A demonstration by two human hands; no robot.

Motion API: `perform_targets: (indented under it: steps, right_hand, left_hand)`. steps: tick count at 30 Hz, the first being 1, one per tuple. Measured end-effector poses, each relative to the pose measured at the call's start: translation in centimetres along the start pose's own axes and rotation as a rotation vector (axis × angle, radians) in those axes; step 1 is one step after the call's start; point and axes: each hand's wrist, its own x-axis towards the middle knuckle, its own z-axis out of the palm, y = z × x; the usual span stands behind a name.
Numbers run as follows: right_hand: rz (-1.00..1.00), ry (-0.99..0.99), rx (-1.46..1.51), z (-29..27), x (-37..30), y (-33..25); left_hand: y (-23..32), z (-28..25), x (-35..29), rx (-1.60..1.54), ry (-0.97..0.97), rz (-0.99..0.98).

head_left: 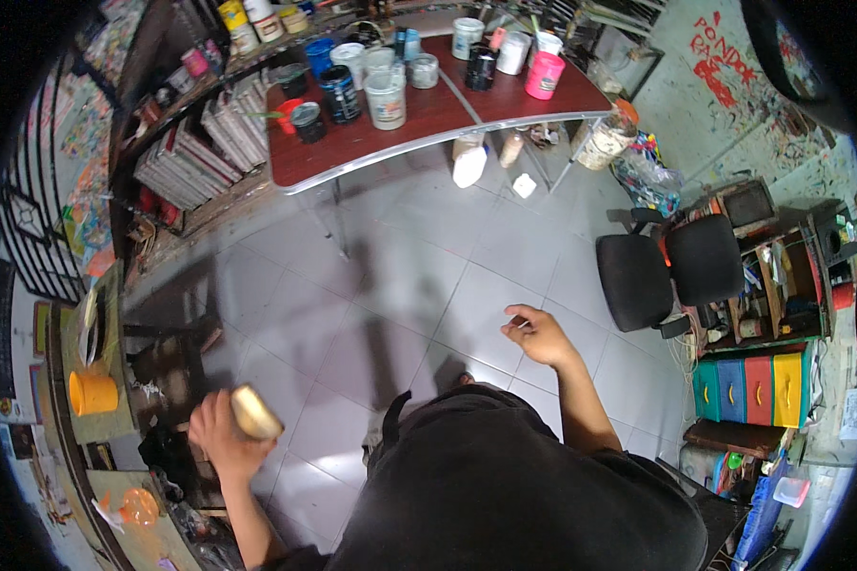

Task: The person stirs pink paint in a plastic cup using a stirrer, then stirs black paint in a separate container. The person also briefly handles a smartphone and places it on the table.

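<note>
Out to my left, my left hand is closed around a pale yellow block, perhaps a sponge; its exact kind is not clear. That hand is above the floor, beside a dark wooden chair or stand at the left. On the other side, my right hand hangs over the grey tiled floor, its fingers loosely bent and apart, with nothing visible in them. Neither hand touches the dark red table ahead, which bears several paint tubs, among them a white tub and a pink tub.
Shelves with stacked flat frames line the far left. A black office chair stands right, near coloured drawers. An orange-yellow cup is on a side bench at the left. White bottles sit under the table.
</note>
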Motion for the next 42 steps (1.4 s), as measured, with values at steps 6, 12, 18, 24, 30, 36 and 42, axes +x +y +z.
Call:
perform_targets:
  steps: [6,12,18,24,30,36,42]
  right_hand:
    - [0.079,0.246,0.16,-10.0,0.7,5.2]
    - [0.152,0.216,0.104,-16.9,6.9,5.6]
    - [0.174,0.224,0.141,-23.0,18.0,7.0]
    - [0.216,0.163,-0.013,-28.5,27.7,3.9]
    - [0.241,0.068,-0.082,-31.5,33.1,3.6]
    - [0.206,0.002,-0.196,-33.7,36.0,4.2]
    - [-0.071,0.154,-0.649,-35.2,40.3,0.3]
  left_hand:
    - [13.6,6.7,17.0,-0.239,-0.074,0.266]
    - [25.4,14.2,32.8,-0.306,-0.212,0.721]
    - [35.5,26.8,49.3,-0.221,-0.3,0.991]
    - [40.9,34.6,59.2,0.058,-0.379,1.166]
    - [40.8,39.8,62.0,-0.002,-0.476,1.2]
    - [40.8,40.8,62.0,-0.027,-0.607,1.145]
    - [43.0,36.0,61.5,0.068,-0.635,0.922]
